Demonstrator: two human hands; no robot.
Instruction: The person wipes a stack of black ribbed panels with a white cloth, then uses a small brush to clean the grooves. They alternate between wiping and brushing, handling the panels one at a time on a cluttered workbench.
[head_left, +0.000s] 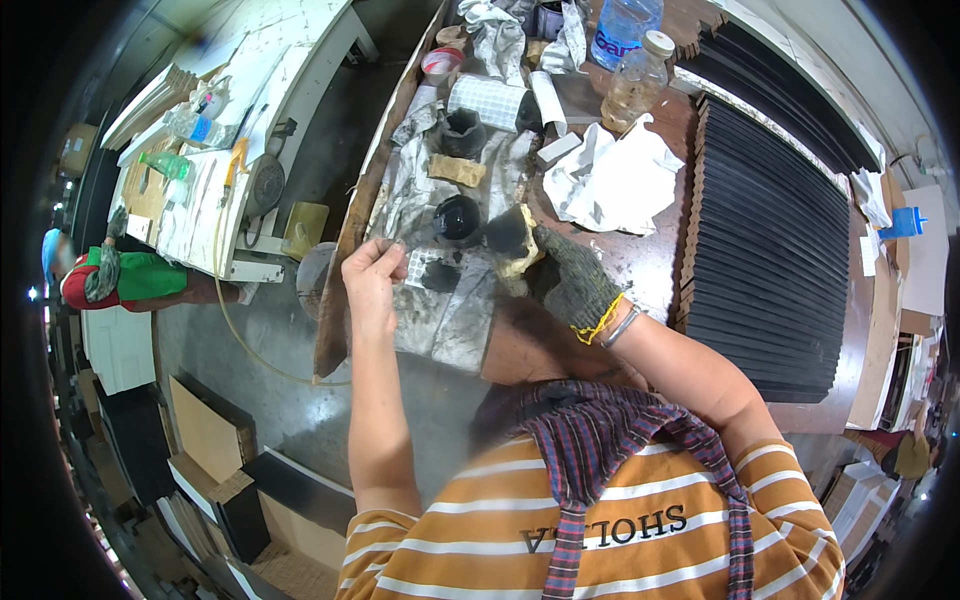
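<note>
My bare left hand [374, 270] is closed in a pinch over the left side of the stained cloth; what lies between its fingertips is too small to make out. Beside those fingertips is a white gridded patch [418, 268] smeared with black. My right hand [580, 285], in a dark grey knitted glove with a yellow cuff, grips a yellowish sponge [522, 250] blackened on one side. Between and beyond the hands sits a round dark bowl [458, 217] of black liquid. The black-smeared cloth [440, 330] covers this part of the bench.
Farther along the bench are a tan sponge block [457, 170], a black cup [463, 133], a gridded roll [487, 100], crumpled white paper [615, 180] and a cloudy jar [638, 82]. Black ridged strips [770, 250] are stacked at right. Another person [130, 280] stands far left.
</note>
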